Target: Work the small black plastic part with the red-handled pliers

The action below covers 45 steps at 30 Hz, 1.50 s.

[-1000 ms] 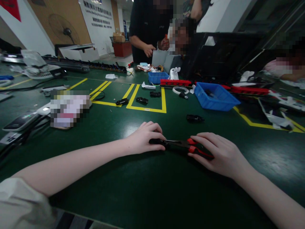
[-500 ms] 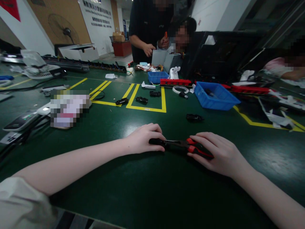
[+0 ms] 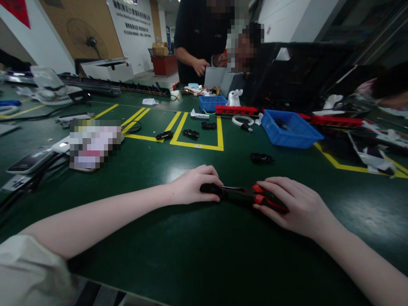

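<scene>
In my left hand point(image 3: 194, 185) a small black part point(image 3: 210, 189) is pinched between thumb and fingers; its exact kind does not show. My right hand point(image 3: 295, 204) grips long-nose pliers point(image 3: 259, 196) by their red and black handles. The pliers' jaws point left and reach the right end of the black part, where fine detail is too dark to make out. Beyond my hands lies a similar black piece point(image 3: 261, 158). Further off, more small black pieces point(image 3: 190, 134) rest in and beside a yellow-taped rectangle point(image 3: 196, 146).
A blue bin point(image 3: 290, 129) stands at the right, with a smaller blue bin point(image 3: 213, 103) further back. A blurred phone point(image 3: 95, 146) and cables lie at the left. Across the green table point(image 3: 204, 255), another person's hands point(image 3: 200, 67) are near a grey box.
The view has shifted slightly. Both hands keep their holds, and the pliers still meet the black part. Across the table, the other person's raised hand has moved a little.
</scene>
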Tool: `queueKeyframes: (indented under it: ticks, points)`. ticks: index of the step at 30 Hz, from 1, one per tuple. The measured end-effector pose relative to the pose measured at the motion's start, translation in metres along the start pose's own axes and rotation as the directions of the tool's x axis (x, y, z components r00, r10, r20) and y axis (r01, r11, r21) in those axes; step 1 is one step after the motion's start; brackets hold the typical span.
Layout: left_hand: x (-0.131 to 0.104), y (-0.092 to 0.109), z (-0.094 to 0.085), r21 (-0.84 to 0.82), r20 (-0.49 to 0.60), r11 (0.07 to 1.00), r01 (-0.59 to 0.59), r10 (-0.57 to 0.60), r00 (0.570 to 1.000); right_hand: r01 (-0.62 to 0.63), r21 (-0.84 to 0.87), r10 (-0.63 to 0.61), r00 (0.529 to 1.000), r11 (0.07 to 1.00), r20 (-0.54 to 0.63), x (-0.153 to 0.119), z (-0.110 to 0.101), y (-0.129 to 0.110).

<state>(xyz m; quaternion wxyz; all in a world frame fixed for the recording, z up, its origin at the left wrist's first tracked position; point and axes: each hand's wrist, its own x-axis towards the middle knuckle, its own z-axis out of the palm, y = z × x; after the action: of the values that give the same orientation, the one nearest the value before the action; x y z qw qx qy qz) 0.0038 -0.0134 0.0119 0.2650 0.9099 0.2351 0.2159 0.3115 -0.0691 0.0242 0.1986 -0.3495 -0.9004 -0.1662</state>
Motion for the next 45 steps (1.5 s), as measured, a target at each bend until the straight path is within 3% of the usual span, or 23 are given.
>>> queueKeyframes:
  ticks: [11,25,45]
  points:
    - [0.0,0.001,-0.001,-0.035,0.007,0.999,0.024,-0.024,1.0,0.024,-0.012,-0.024,1.0,1.0,0.001,0.001,0.001,-0.001]
    - [-0.001,0.005,0.001,-0.066,-0.084,0.996,-0.058,0.052,0.995,0.013,-0.023,-0.013,0.999,1.0,-0.029,-0.001,0.003,0.0]
    - [-0.001,-0.001,0.002,-0.052,-0.01,0.994,-0.094,0.093,0.996,-0.041,0.076,0.045,0.997,0.996,-0.056,-0.005,0.01,0.008]
